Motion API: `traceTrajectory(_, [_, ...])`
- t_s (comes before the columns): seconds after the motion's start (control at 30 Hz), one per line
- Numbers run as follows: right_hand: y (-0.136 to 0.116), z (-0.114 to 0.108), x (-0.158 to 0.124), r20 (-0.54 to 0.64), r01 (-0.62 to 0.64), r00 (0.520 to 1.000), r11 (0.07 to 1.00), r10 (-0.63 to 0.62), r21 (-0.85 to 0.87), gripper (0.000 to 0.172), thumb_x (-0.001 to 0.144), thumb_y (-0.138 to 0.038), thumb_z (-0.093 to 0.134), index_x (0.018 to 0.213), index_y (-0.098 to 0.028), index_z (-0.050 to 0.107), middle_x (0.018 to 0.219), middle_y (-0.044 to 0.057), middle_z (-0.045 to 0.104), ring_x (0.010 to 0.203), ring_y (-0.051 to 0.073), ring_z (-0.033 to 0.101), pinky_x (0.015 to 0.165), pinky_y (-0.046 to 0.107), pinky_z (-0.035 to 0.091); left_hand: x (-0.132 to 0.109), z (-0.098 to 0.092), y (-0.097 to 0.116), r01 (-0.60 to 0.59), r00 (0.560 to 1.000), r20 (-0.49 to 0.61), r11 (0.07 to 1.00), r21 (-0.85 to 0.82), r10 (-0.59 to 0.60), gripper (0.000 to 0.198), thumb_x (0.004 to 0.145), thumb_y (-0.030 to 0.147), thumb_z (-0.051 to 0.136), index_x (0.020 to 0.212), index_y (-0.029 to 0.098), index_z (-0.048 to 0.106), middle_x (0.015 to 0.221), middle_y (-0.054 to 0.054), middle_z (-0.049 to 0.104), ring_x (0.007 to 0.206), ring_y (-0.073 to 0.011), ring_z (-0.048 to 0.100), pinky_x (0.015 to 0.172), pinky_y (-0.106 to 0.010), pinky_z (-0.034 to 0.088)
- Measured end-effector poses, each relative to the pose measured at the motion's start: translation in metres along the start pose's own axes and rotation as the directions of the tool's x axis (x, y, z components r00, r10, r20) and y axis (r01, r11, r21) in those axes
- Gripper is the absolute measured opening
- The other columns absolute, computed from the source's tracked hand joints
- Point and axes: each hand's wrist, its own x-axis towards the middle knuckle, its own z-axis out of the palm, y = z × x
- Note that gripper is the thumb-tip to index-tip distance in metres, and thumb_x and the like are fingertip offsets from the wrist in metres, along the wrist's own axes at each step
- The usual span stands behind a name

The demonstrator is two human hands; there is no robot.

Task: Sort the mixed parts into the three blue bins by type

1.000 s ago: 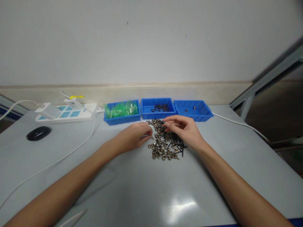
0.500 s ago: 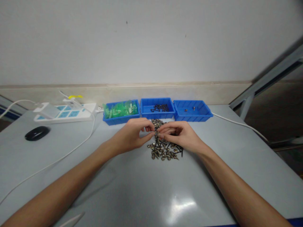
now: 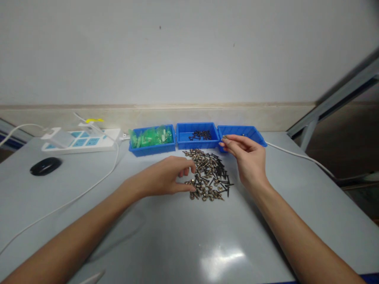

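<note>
1. Right hand [image 3: 250, 157]: thumb and fingers drawn to a narrow pinch, apparently on a small metal piece [image 3: 224, 137], whose exact form is too small to tell. The fingertips overlap the near left corner of the right blue bin [image 3: 232, 128]; their height above it cannot be told.

2. Left hand [image 3: 166, 175]: fingers set wide, nothing seen between them, at the left edge of the mixed pile of screws [image 3: 207, 167]. The thumb tip overlaps a few brassy pieces; contact is uncertain.

3. The pile lies on the worktop [image 3: 166, 236] before the bins, dark screws mostly at its right, brassy ones at its left and near side.

4. Middle blue bin [image 3: 183, 136]: dark screws only. Left blue bin [image 3: 154, 150]: a green plastic bag [image 3: 149, 138].

5. Points of technique, by judgement: the pinched piece is best brought fully inside the rim before release, at low height, lest it bounce out. The left fingers do well to lift single pieces from the pile's edge, where fewer screws tangle.
</note>
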Motion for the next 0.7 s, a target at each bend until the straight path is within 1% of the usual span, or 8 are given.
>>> traceTrajectory(0.03, [0.000,-0.002,0.003,-0.046,0.022,0.999,1.000,-0.023,-0.012,0.028,0.074,-0.033,0.084,0.097,-0.020,0.076,0.090,0.007,0.079,0.084,0.023,0.076,0.085,0.042,0.062,0.000,0.003,0.001,-0.003,1.000,0.012,1.000,0.013,0.003,0.034,0.078,0.037,0.083,0.097,0.018,0.061,0.084,0.000,0.063,0.073,-0.0147,0.057,0.066,-0.025,0.041])
traceTrajectory(0.1, [-0.002,-0.005,0.007,-0.010,0.040,0.999,0.996,-0.041,-0.078,0.036,0.075,-0.036,0.084,0.105,-0.020,0.074,0.095,0.008,0.078,0.085,0.024,0.076,0.084,0.044,0.061,0.000,0.009,0.002,-0.002,0.999,0.033,1.000,0.027,0.001,0.042,0.072,0.041,0.087,0.091,0.018,0.057,0.082,0.001,0.061,0.071,-0.0146,0.055,0.062,-0.025,0.037])
traceTrajectory(0.2, [-0.009,-0.009,0.005,0.239,0.142,0.968,0.947,-0.073,-0.286,0.035,0.080,-0.043,0.080,0.105,-0.019,0.074,0.096,0.010,0.078,0.083,0.025,0.074,0.083,0.046,0.060,0.001,0.017,0.004,0.013,0.999,0.040,0.999,0.038,-0.014,0.049,0.066,0.043,0.091,0.086,0.019,0.054,0.080,0.002,0.059,0.068,-0.0150,0.053,0.059,-0.025,0.034])
traceTrajectory(0.27, [-0.012,-0.015,-0.004,0.484,0.335,0.868,0.850,-0.110,-0.408,0.041,0.082,-0.047,0.077,0.114,-0.022,0.072,0.110,0.011,0.075,0.099,0.028,0.072,0.094,0.050,0.056,0.001,0.020,0.004,0.023,1.000,0.019,0.999,0.039,-0.024,0.052,0.063,0.044,0.092,0.086,0.020,0.053,0.080,0.002,0.058,0.069,-0.0158,0.053,0.059,-0.025,0.034])
traceTrajectory(0.37, [-0.010,-0.029,-0.025,0.777,0.613,0.620,0.684,-0.106,-0.395,0.088,0.070,-0.058,0.084,0.146,-0.028,0.051,0.153,0.013,0.050,0.139,0.036,0.048,0.115,0.058,0.039,0.001,0.022,0.003,0.015,1.000,-0.003,1.000,0.028,-0.015,0.054,0.061,0.044,0.093,0.086,0.020,0.052,0.079,0.002,0.058,0.069,-0.0163,0.053,0.059,-0.026,0.035])
traceTrajectory(0.47, [0.001,-0.043,-0.042,0.828,0.696,0.556,0.582,-0.067,-0.420,0.116,0.061,-0.071,0.083,0.158,-0.028,0.032,0.165,0.016,0.028,0.150,0.043,0.029,0.117,0.066,0.032,0.002,0.023,0.002,0.004,1.000,-0.007,1.000,0.012,-0.004,0.052,0.062,0.043,0.093,0.085,0.019,0.053,0.077,0.002,0.058,0.067,-0.0158,0.053,0.058,-0.026,0.035])
traceTrajectory(0.57, [0.010,-0.044,-0.045,0.844,0.748,0.526,0.529,-0.102,-0.402,0.115,0.065,-0.073,0.079,0.159,-0.028,0.030,0.165,0.017,0.027,0.150,0.043,0.028,0.117,0.066,0.031,0.003,0.024,0.001,0.017,1.000,-0.004,1.000,-0.003,-0.017,0.050,0.063,0.041,0.092,0.084,0.019,0.053,0.076,0.003,0.058,0.067,-0.0155,0.054,0.058,-0.025,0.034])
traceTrajectory(0.7, [0.016,-0.027,-0.032,0.874,0.801,0.461,0.495,-0.152,-0.337,0.104,0.072,-0.073,0.074,0.156,-0.025,0.036,0.162,0.019,0.033,0.148,0.039,0.033,0.117,0.062,0.032,0.006,0.022,-0.004,0.042,0.999,-0.012,0.999,0.000,-0.042,0.043,0.068,0.035,0.090,0.081,0.018,0.053,0.070,0.005,0.056,0.063,-0.0132,0.052,0.058,-0.024,0.034])
